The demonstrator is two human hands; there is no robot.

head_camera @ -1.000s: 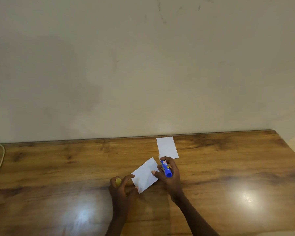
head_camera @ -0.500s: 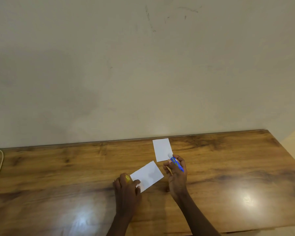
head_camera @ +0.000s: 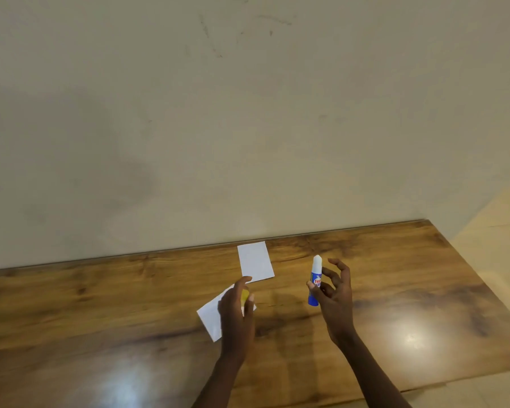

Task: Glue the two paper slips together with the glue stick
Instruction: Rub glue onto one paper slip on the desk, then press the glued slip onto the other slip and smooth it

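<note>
left hand (head_camera: 236, 313) curls round the yellow cap (head_camera: 244, 296); right hand (head_camera: 334, 298) pinches the uncapped glue stick (head_camera: 315, 282) upright.

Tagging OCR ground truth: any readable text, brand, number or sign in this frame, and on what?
"fev": red letters on the blue glue stick, held by the right hand; its fingers cover the rest.
Second red line below it: partly covered, unreadable.
Far paper slip: no print visible.
Near paper slip: no print visible.
Yellow cap in the left hand: no text visible.
</note>
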